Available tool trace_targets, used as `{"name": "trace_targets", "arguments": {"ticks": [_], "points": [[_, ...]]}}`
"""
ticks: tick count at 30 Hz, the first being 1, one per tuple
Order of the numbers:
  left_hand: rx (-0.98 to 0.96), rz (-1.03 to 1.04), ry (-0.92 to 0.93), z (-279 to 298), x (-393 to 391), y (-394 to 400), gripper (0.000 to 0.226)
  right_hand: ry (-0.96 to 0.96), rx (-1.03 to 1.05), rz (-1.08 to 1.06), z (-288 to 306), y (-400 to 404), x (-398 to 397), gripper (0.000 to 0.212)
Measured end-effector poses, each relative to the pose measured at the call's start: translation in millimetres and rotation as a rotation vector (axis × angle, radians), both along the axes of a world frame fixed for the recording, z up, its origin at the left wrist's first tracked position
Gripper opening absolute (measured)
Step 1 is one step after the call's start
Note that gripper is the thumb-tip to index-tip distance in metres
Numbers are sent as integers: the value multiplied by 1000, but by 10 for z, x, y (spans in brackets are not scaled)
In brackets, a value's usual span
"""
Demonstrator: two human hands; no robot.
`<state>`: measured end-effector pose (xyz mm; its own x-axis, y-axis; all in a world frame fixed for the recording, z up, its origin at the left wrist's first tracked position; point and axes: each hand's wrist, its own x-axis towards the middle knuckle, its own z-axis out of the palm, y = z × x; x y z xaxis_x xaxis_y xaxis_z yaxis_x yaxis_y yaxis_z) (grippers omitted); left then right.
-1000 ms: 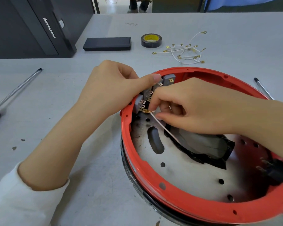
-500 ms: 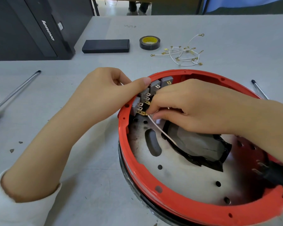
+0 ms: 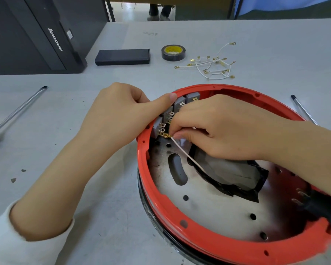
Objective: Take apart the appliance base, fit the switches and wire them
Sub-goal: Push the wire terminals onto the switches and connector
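Note:
The round red appliance base (image 3: 180, 220) lies open side up on the grey table. Several grey switches (image 3: 177, 106) with metal tabs sit in a row inside its far left wall. My left hand (image 3: 120, 115) grips the red rim from outside, thumb lying over the top by the switches. My right hand (image 3: 216, 129) reaches inside and pinches the brass terminal of a white wire (image 3: 182, 152) against the lowest tab of the nearest switch. The wire trails down under my right palm. Black tape wraps a grey part (image 3: 227, 175) on the metal floor.
Loose white wires with brass terminals (image 3: 210, 66) lie behind the base, next to a roll of black tape (image 3: 173, 52) and a flat black box (image 3: 122, 56). One screwdriver (image 3: 17, 109) lies at the left, another shaft (image 3: 304, 109) at the right. A black computer case (image 3: 36, 35) stands far left.
My head has drifted, so the base sits slightly lower in view. Both hands keep their hold; the right fingers have worked the terminal closer onto the switch tab.

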<state>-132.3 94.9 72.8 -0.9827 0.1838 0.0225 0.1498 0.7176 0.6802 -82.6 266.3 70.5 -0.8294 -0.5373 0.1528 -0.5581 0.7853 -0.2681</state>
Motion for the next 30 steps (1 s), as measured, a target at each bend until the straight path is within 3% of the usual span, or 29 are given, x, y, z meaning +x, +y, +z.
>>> {"name": "trace_targets", "arguments": {"ticks": [9, 23, 26, 30], "points": [[23, -37, 73, -20, -4, -24, 49, 64, 40, -23, -32, -43, 36, 20], [-182, 20, 208, -20, -1, -49, 65, -50, 84, -59, 8, -15, 32, 26], [-211, -33, 221, -29, -11, -83, 67, 13, 182, -77, 22, -29, 53, 26], [-186, -220, 74, -23, -60, -125, 67, 73, 268, -84, 45, -58, 78, 36]]}}
